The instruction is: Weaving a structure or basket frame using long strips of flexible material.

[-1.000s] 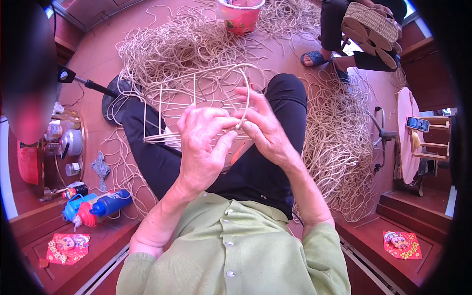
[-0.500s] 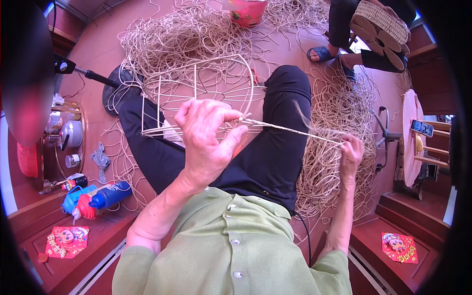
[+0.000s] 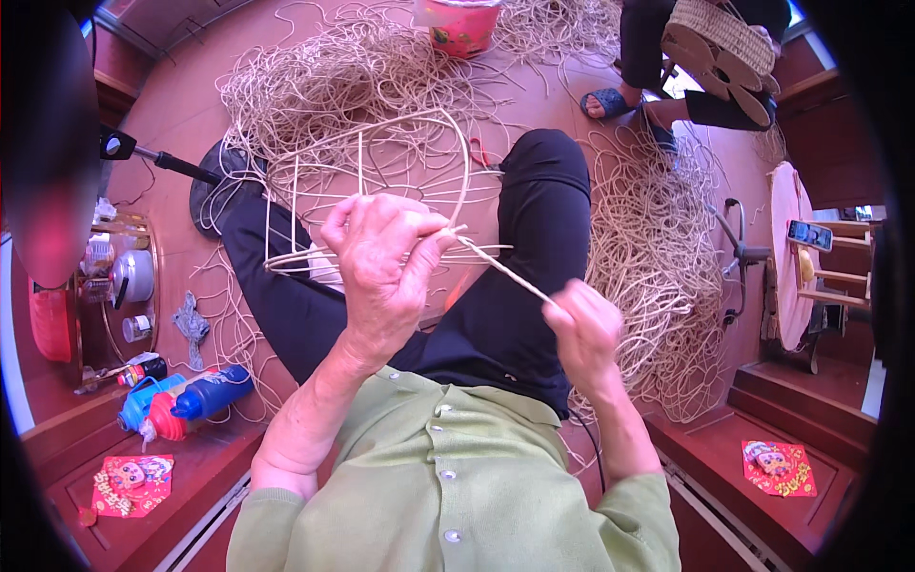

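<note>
With the left hand [image 3: 381, 253], we pinch the pale frame [image 3: 361, 157] at its near right corner, thumb and forefinger pressed together where the cord [image 3: 505, 270] meets the curved rim. With the right hand [image 3: 583, 329], we grip the other end of the visible cord, fingers curled inward; slight blur means we cannot tell which fingertips bear on it. Between the hands, the cord runs straight, slanting toward the lower right over the right thigh.

We locate the frame in front of the lap, between the legs, its left end overlapping the left leg. We see upright rods along its left portion and thin spokes spreading across it.

Beyond the frame, we find a large heap of loose cord [image 3: 334, 95] near a pink bucket [image 3: 464, 33]. To the right of the right knee lies a second heap [image 3: 658, 257].
</note>
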Tool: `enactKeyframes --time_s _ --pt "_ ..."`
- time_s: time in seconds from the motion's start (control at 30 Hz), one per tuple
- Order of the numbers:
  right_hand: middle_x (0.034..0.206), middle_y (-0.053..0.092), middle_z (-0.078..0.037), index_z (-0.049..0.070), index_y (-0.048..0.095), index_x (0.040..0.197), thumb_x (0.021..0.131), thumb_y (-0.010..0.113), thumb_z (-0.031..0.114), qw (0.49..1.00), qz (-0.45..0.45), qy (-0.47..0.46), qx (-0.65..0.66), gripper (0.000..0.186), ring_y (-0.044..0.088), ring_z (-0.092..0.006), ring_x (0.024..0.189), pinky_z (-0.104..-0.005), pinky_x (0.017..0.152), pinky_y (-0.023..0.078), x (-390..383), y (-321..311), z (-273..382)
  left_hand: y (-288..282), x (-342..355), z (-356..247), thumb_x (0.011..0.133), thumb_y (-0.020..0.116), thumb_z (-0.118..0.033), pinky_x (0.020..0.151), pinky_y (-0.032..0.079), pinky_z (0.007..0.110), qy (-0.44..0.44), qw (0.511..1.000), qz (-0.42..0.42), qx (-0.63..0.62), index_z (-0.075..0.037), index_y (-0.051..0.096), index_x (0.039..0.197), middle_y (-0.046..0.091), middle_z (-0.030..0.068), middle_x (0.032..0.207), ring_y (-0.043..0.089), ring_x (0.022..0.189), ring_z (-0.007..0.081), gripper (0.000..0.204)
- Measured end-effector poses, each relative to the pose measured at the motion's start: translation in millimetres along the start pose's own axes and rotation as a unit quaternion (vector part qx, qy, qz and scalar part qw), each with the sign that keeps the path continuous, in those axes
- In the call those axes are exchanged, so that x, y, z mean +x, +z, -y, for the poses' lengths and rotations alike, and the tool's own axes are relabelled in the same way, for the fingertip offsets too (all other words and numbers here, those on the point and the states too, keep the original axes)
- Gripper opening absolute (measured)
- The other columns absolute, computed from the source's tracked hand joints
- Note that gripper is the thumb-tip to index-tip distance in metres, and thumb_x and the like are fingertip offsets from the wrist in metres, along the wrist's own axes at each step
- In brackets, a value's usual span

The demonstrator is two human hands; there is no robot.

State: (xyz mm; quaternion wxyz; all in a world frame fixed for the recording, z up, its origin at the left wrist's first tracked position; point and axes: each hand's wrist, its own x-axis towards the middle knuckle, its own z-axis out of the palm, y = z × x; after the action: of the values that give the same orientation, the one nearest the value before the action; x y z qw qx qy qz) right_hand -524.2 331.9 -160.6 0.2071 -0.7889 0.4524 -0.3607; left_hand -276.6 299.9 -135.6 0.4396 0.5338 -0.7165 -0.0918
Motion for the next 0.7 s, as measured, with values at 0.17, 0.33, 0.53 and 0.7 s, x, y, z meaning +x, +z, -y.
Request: enactKeyframes --time_s 0.17,0.33,0.53,0.7 --pt "0.056 0.039 0.0 0.006 0.061 0.07 0.091 0.07 0.046 0.946 -0.058 -0.288 -0.14 0.046 0.043 -0.0169 0.047 -0.0316 0.042 0.03 78.5 -53.5 53.6 2.4 -9.5 -1.9 0.082 0.077 -0.012 0.101 0.028 0.04 0.028 0.999 -0.015 0.006 -0.014 0.071 0.091 0.062 -0.0027 0.085 0.059 0.087 0.0173 0.011" --pt "0.072 0.057 -0.004 0.01 0.058 0.076 0.089 0.07 0.037 0.916 -0.001 -0.382 -0.123 0.032 0.062 -0.0256 0.068 -0.0376 0.058 0.05 234.6 20.4 22.2 1.3 -13.6 -2.7 0.082 0.078 -0.007 0.105 0.034 0.041 0.012 0.999 -0.033 0.005 -0.009 0.074 0.094 0.065 0.0005 0.085 0.06 0.085 0.0165 0.013" --pt "0.079 0.061 -0.001 0.012 0.068 0.081 0.084 0.073 0.038 0.915 0.029 -0.375 -0.143 0.027 0.061 -0.0225 0.078 -0.0394 0.069 0.048 240.3 52.8 -6.4 6.3 -11.9 -9.9 0.081 0.078 -0.002 0.106 0.038 0.043 -0.083 0.992 -0.088 -0.041 -0.007 0.073 0.102 0.068 0.0004 0.084 0.062 0.081 0.016 0.023" --pt "0.075 0.057 -0.004 0.009 0.065 0.074 0.087 0.074 0.032 0.943 -0.196 -0.256 -0.079 0.027 0.054 -0.0249 0.074 -0.0411 0.068 0.042 182.6 34.9 -7.3 6.4 -12.7 -10.7 0.084 0.075 -0.008 0.108 0.031 0.041 -0.03 0.998 -0.045 0.03 -0.01 0.072 0.103 0.066 -0.0004 0.09 0.061 0.089 0.0179 0.019"
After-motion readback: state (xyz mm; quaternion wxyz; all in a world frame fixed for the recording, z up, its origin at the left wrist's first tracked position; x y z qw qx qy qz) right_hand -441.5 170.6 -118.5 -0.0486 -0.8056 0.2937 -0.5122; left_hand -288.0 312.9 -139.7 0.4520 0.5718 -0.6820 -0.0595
